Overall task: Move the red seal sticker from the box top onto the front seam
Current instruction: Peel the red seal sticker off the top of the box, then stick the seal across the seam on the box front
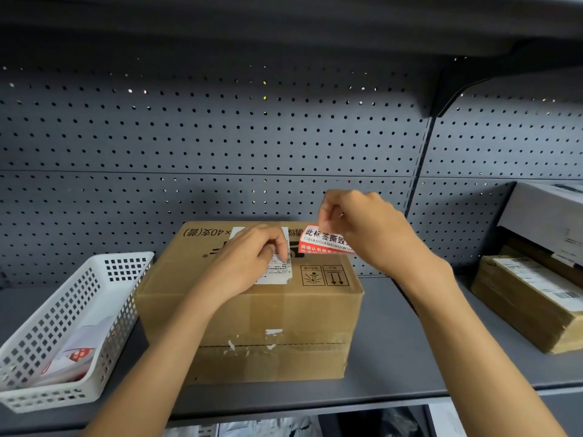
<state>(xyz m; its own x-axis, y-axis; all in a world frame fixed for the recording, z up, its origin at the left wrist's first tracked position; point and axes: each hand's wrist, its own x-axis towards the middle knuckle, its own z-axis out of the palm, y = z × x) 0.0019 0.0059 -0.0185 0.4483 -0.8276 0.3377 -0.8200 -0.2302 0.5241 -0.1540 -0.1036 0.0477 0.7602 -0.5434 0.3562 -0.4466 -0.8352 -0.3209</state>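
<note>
A brown cardboard box [284, 316] stands on a grey shelf. Its front seam [299, 344] runs across the front face, with white paper scraps stuck around it. My right hand [362, 228] pinches the red and white seal sticker [325, 241] by its right end and holds it lifted over the box's back right corner. My left hand [249, 260] rests on the box top, with its fingers pressing on a white shipping label [277, 272].
A white perforated basket [63, 326] with sticker sheets inside sits left of the box. Brown parcels [533, 298] and a white box [549, 212] are at the right. A grey pegboard wall [220, 137] is behind. The shelf's front edge [315, 405] lies below.
</note>
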